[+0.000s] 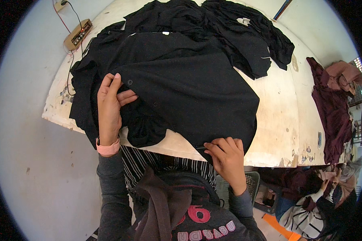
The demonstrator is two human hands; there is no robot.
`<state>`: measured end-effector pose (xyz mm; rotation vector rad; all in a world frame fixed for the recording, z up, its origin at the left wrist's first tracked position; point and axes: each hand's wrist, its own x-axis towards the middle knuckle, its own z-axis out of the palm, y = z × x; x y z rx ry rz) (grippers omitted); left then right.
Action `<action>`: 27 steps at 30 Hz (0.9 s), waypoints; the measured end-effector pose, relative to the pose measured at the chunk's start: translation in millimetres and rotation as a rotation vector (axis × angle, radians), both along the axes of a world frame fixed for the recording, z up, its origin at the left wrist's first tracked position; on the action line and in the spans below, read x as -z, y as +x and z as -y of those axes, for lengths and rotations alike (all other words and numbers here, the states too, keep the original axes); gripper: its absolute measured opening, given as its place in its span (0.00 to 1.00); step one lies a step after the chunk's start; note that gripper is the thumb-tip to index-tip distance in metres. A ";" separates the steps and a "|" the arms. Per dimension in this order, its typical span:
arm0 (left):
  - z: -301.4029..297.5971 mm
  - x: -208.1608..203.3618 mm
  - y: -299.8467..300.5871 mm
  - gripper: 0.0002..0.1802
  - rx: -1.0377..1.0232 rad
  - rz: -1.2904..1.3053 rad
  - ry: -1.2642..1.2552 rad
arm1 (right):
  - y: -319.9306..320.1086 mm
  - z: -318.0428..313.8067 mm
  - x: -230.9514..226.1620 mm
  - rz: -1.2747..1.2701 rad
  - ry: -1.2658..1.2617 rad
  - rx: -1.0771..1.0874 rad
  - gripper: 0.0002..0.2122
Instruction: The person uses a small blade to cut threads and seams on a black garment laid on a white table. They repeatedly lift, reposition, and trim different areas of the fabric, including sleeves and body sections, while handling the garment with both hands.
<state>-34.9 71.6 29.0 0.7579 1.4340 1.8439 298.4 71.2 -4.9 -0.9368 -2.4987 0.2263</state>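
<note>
Evidently a spreading job: the black cloth [201,86] lies between the two hands and fans out ahead of them, over the table [277,116]. Left hand [110,100] grips the cloth's edge in a pinch, thumb uppermost, two lower fingers reaching rightward just under a small round mark [129,82]. Right hand [228,158], nearer the body, pinches the low corner between thumb and forefinger, the other fingers curled over behind. Edge slants from one pinch down to the other; bare table shows below it. To do this well, I judge: even, light tension along that slant, enough to take out sag, not so much that the weave pulls askew. Small pinches near the edge seem right, leaving the face free to smooth. Worth minding the loose folds [147,130] just right of the left wrist, which could catch underneath, and the other black cloth [245,44] beyond both hands, which could drag along. Pose: left forearm comes nearly straight up, wristband [107,149] below the hand, fingers pointing away from the body. Right forearm is mostly out of reach of the cloth, hand tipped inward toward the left. Pressure of either pinch: cannot tell.
</note>
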 end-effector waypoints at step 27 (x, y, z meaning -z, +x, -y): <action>47.6 27.4 119.8 0.28 0.634 -1.031 0.117 | 31.5 -3.6 -11.7 -0.377 -0.825 0.033 0.09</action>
